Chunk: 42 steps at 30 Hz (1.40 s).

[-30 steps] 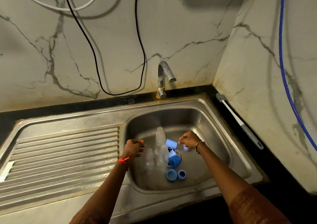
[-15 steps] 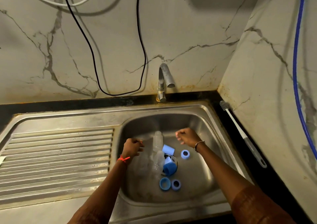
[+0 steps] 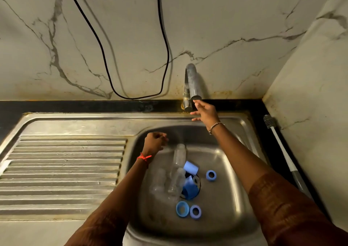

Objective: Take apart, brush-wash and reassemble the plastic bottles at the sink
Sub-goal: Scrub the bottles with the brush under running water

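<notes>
Several clear plastic bottles point(image 3: 178, 156) lie apart in the steel sink basin point(image 3: 231, 217), clustered over the drain. Blue caps lie around them: a tall cap point(image 3: 191, 167), a wide cap point(image 3: 188, 189), a ring point(image 3: 211, 175) to the right, and two rings point(image 3: 182, 209) near the front. My left hand point(image 3: 155, 142) hovers over the basin's left edge, its fingers curled into a fist with nothing visible in it. My right hand point(image 3: 205, 112) stretches with straight fingers up to the tap point(image 3: 192, 83), its fingertips at the spout's mouth and valve. No water runs.
A white-handled bottle brush point(image 3: 282, 151) lies on the black counter strip right of the sink, against the marble wall. The ribbed drainboard point(image 3: 66, 170) spreads to the left. A black cable point(image 3: 131, 97) hangs in a loop on the back wall.
My right hand let go of a blue ring in the basin and rose to the tap. My left hand stayed curled by the basin's left side. The view moved closer.
</notes>
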Tool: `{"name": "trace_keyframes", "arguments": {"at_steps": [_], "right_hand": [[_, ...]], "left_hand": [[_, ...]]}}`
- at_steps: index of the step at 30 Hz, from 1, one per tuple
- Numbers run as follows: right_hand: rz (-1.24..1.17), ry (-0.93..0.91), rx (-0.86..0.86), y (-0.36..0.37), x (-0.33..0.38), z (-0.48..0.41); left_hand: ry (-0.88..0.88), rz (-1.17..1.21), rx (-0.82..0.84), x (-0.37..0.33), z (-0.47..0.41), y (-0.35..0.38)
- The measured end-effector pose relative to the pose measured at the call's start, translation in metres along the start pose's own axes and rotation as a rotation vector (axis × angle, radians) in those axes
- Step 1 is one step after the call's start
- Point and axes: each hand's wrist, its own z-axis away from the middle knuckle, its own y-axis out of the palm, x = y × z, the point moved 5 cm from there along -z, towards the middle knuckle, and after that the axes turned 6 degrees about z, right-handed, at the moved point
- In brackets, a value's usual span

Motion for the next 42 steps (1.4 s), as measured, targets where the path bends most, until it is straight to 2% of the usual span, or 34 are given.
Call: {"name": "trace_keyframes", "arguments": {"at_steps": [7, 11, 18, 29, 42], "right_hand": [[-0.196, 0.108, 0.130, 0.020, -0.009, -0.028], [-0.111, 0.061, 0.172, 0.019, -0.013, -0.033], [0.033, -0.056, 0.132, 0.019, -0.007, -0.037], [0.189, -0.093, 0.123, 0.019, -0.001, -0.037], [0.134, -0.069, 0.123, 0.019, -0.002, -0.038]], "left_hand": [[-0.029, 0.097, -0.002, 0.001, -0.020, 0.011], [-0.058, 0.138, -0.001, 0.007, -0.027, 0.017], [-0.081, 0.115, 0.024, 0.017, -0.029, 0.025], [-0.078, 0.070, 0.033, 0.023, -0.027, 0.023], [-0.128, 0.079, 0.018, 0.026, -0.021, 0.019]]}}
